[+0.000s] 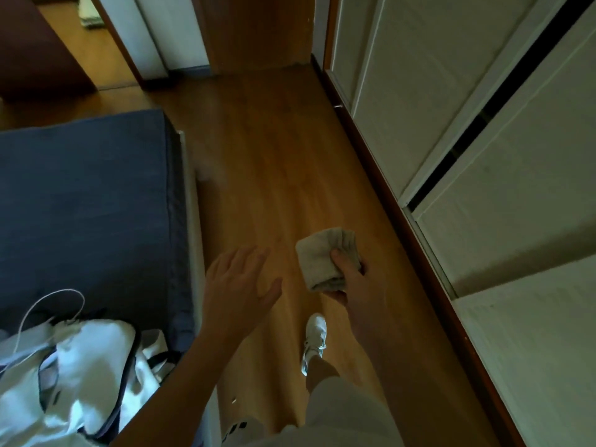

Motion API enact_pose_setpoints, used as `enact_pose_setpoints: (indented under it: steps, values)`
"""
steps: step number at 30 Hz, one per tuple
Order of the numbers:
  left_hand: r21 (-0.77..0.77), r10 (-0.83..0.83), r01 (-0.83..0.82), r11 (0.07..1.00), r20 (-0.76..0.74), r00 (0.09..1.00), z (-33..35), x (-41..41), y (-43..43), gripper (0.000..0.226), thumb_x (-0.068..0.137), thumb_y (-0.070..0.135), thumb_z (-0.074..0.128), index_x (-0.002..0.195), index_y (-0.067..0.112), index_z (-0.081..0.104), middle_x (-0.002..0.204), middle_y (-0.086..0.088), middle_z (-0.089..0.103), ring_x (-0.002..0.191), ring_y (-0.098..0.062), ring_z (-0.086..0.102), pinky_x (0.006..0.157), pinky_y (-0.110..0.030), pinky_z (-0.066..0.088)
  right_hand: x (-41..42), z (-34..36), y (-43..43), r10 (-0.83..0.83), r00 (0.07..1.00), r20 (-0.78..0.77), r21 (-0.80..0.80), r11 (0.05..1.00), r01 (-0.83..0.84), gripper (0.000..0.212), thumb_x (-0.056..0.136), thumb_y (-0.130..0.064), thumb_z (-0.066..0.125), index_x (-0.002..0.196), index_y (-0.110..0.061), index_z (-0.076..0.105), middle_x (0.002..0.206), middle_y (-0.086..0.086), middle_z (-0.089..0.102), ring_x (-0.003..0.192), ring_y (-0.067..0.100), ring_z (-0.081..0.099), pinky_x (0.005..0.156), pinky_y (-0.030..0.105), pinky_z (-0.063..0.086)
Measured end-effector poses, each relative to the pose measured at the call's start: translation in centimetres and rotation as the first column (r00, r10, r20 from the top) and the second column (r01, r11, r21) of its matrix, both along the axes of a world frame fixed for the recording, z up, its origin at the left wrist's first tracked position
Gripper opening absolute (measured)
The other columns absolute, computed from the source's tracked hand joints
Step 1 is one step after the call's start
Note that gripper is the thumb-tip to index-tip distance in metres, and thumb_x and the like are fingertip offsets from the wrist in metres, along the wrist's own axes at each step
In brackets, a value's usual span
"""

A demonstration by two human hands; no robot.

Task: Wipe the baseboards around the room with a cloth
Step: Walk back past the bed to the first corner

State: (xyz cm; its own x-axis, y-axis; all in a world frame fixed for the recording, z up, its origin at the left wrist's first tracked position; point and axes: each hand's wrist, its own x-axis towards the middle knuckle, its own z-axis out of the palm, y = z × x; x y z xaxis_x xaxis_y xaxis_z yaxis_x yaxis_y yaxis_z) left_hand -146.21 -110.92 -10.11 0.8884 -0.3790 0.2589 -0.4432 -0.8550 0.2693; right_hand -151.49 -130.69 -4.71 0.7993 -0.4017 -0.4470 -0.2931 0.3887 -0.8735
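The person stands on the wooden floor (274,150) between the bed (90,195) and the sliding wardrobe doors (419,91). The right hand (358,285) grips a folded beige cloth (322,256), thumb on top, held above the floor and apart from the dark baseboard (387,195) that runs under the doors. The left hand (238,282) is spread open and holds nothing. To do this step well, the person would likely crouch, press the cloth flat to the baseboard and draw it along in one long pass. No writing is legible; dark marks on the shorts are too blurred to read.
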Motion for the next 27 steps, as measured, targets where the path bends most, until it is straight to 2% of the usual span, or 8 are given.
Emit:
enact_pose_setpoints:
  steps: [7,11,14,17,21,27]
  values:
    - [0.028,0.091,-0.09,0.996,-0.049,0.995,0.7,12.8,-4.2,0.058,0.09,0.054,0.051,0.136,0.02,0.06,0.135,-0.003,0.059,0.121,-0.025,0.055,0.101,-0.046,0.043,14.8,0.9,-4.8,0.129,0.991,0.024,0.002,0.992,-0.129,0.012,0.09,-0.03,0.069,0.089,-0.042,0.072,0.099,-0.013,0.075,0.096,0.013,0.072,0.083,0.042,0.059]
    - [0.066,0.163,-0.158,0.985,-0.078,0.984,1.1,18.4,-5.6,0.059,0.09,0.056,0.05,0.138,0.023,0.057,0.138,-0.001,0.057,0.126,-0.023,0.052,0.103,-0.045,0.042,22.1,0.9,-6.6,0.192,0.981,0.034,0.047,0.98,-0.194,0.01,0.093,-0.027,0.065,0.094,-0.037,0.067,0.089,-0.019,0.074,0.088,0.007,0.072,0.075,0.034,0.058]
    - [0.074,0.193,-0.187,0.98,-0.091,0.977,1.2,21.8,-6.2,0.059,0.09,0.056,0.051,0.138,0.024,0.057,0.139,0.0,0.057,0.127,-0.023,0.051,0.103,-0.046,0.042,26.4,0.6,-6.9,0.213,0.977,0.0,0.067,0.975,-0.212,0.007,0.094,-0.026,0.064,0.097,-0.031,0.067,0.089,-0.014,0.075,0.087,0.01,0.073,0.073,0.034,0.058]
    - [0.049,0.21,-0.207,0.977,-0.076,0.975,1.1,25.8,-6.4,0.057,0.089,0.053,0.054,0.137,0.023,0.058,0.137,-0.001,0.058,0.125,-0.024,0.053,0.104,-0.046,0.042,30.7,0.1,-6.8,0.203,0.979,-0.023,0.072,0.977,-0.201,0.011,0.092,-0.025,0.066,0.103,-0.027,0.069,0.098,-0.006,0.076,0.091,0.014,0.073,0.072,0.035,0.059]
    - [0.043,0.213,-0.21,0.977,-0.066,0.975,0.5,31.8,-6.1,0.057,0.09,0.056,0.05,0.136,0.022,0.059,0.136,-0.002,0.059,0.124,-0.026,0.054,0.102,-0.047,0.043,37.2,-0.4,-6.4,0.182,0.983,-0.038,0.1,0.979,-0.178,0.013,0.091,-0.025,0.067,0.104,-0.027,0.068,0.101,-0.005,0.074,0.088,0.01,0.073,0.066,0.03,0.058]
    - [0.016,0.223,-0.222,0.975,-0.047,0.974,-0.2,44.1,-4.2,0.055,0.089,0.053,0.053,0.134,0.022,0.061,0.134,-0.001,0.06,0.122,-0.025,0.055,0.101,-0.044,0.042,49.1,-0.7,-5.0,0.181,0.982,-0.053,0.091,0.98,-0.176,0.014,0.091,-0.026,0.067,0.105,-0.026,0.066,0.105,-0.002,0.073,0.093,0.014,0.072,0.073,0.035,0.06]
